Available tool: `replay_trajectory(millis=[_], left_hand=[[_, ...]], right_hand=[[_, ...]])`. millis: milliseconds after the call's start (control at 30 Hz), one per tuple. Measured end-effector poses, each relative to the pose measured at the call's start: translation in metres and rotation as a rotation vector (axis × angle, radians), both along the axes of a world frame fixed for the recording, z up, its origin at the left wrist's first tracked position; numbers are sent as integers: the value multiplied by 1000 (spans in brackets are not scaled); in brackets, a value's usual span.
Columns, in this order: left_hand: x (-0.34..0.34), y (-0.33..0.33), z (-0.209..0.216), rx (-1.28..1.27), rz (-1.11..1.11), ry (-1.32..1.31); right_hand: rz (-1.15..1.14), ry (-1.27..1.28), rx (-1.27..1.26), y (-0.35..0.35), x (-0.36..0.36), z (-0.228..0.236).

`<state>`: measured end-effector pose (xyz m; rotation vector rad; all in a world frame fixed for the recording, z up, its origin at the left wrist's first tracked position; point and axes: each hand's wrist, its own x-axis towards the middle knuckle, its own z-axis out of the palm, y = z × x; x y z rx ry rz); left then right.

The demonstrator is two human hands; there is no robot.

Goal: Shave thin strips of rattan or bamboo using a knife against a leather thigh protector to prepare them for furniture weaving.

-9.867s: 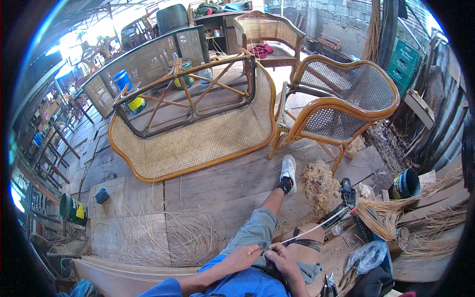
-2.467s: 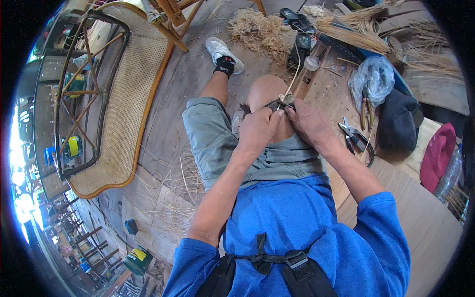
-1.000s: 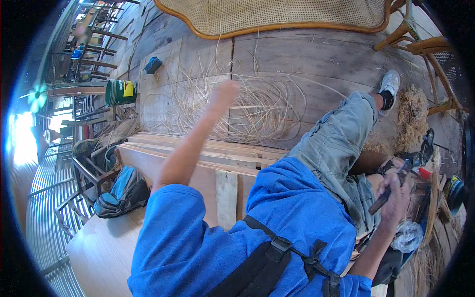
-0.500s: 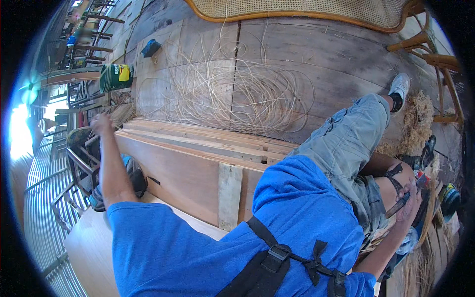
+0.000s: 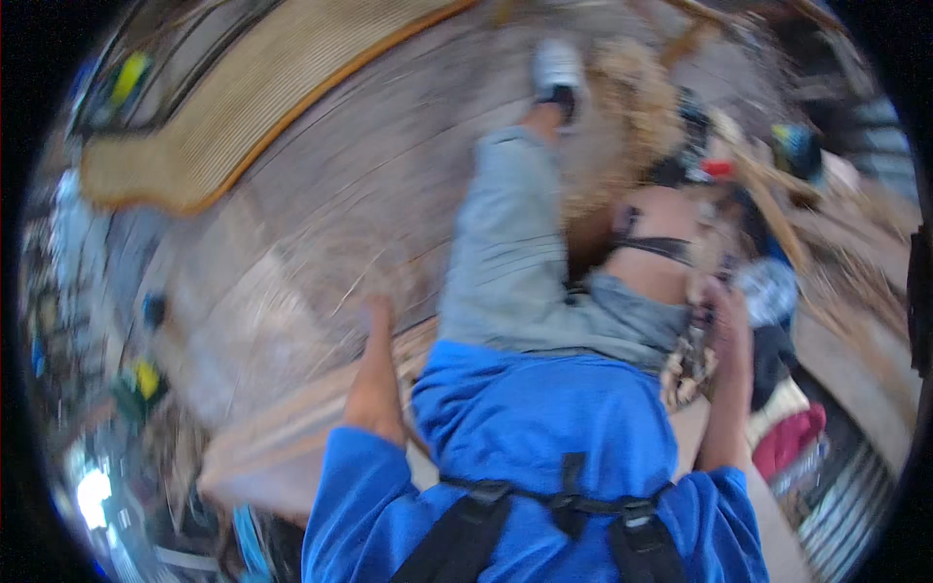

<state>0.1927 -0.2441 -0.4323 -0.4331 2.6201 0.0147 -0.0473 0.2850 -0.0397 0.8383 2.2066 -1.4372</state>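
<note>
My left hand [image 5: 380,309] is smeared by motion, above the pale wooden boards [image 5: 301,413] and left of my leg in grey-green trousers [image 5: 501,253]. Its fingers cannot be made out, nor whether it holds anything. My right hand [image 5: 724,301] is beside my bent bare knee [image 5: 661,233], which has a dark strap [image 5: 656,248] around it. Blur hides its fingers and anything in them. Just below that hand, next to my thigh, is a pale, tangled-looking bundle [image 5: 685,364].
A cane-woven panel with a curved wooden rim [image 5: 262,117] lies at the upper left. Loose cane strands [image 5: 340,272] spread over the floor. A fibre heap [image 5: 632,107] is by my shoe [image 5: 557,68]. A green and yellow bucket [image 5: 141,381] stands left; red cloth [image 5: 789,442] lies right.
The whole view has swung to the right and blurred. My left arm has come in from the far left toward my leg. The dark-handled tool in my right hand earlier no longer shows clearly.
</note>
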Motion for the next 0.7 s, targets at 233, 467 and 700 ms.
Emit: replay_trajectory(millis=[233, 467, 700], left_hand=[[-54, 33, -1, 308, 55, 50], [-187, 50, 96, 1064, 799, 32], [-339, 156, 229, 1304, 790, 120]], right_hand=[[-118, 118, -166, 27, 35, -24], [-301, 148, -307, 57, 25, -39], [-428, 252, -1053, 23, -20, 2]])
